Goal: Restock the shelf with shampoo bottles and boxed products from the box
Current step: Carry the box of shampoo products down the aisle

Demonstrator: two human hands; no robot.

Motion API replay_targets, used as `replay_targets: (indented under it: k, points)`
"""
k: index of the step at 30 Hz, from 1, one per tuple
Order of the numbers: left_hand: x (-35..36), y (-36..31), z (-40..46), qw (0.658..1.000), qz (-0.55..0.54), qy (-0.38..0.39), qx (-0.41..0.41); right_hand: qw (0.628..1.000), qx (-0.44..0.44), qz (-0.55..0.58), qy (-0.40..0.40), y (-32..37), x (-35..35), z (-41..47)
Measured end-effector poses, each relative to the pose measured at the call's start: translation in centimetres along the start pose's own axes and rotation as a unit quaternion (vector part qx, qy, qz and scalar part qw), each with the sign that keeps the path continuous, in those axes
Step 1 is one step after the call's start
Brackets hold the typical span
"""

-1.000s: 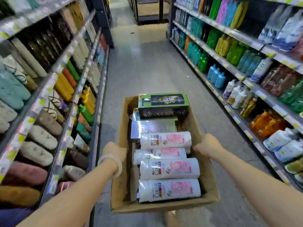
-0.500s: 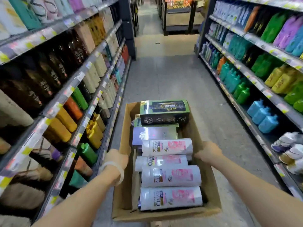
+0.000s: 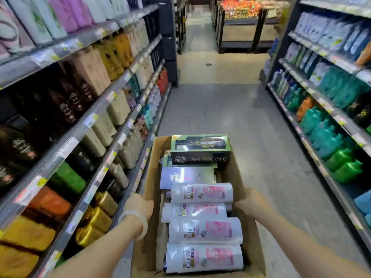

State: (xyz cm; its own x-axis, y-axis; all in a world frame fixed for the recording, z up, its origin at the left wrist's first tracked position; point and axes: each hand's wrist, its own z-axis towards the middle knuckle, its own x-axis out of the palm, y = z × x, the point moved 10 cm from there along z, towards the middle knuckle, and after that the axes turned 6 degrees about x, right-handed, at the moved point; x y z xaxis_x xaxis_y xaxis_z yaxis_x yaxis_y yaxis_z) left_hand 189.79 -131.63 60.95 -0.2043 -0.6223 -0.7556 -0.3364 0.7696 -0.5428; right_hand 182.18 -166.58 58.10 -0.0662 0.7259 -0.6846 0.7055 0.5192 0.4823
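Store aisle, grey speckled floor [image 3: 230, 121] running ahead beyond the hands, turning to a paler yellowish strip [image 3: 218, 71] further on. Left of the left hand: tall dark shelving [image 3: 96, 109] with grey rails, price tags [image 3: 90, 119] on the edges, packed with brown, beige, gold, orange and green bottles. Right of the right hand: matching shelving [image 3: 329, 109] with teal, green and blue-white bottles. Far ahead, a dark display stand [image 3: 241, 31] topped with orange-red goods. Small round floor drain [image 3: 209, 64] on the pale strip. Even indoor lighting, edges blurred.
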Motion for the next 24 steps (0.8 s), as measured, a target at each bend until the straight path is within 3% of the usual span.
replay_targets:
  k: [12, 24]
  points:
    - [-0.6, -12.4, 27.4, 1.0, -0.022, -0.011, -0.018, 1.0, -0.021, 0.013, 0.005, 18.0, -4.8, 24.3]
    - [0.2, -19.7, 54.1, 0.998, 0.022, -0.015, -0.049, 0.999, 0.013, 0.005, 0.03, 31.9, -2.4, 49.3]
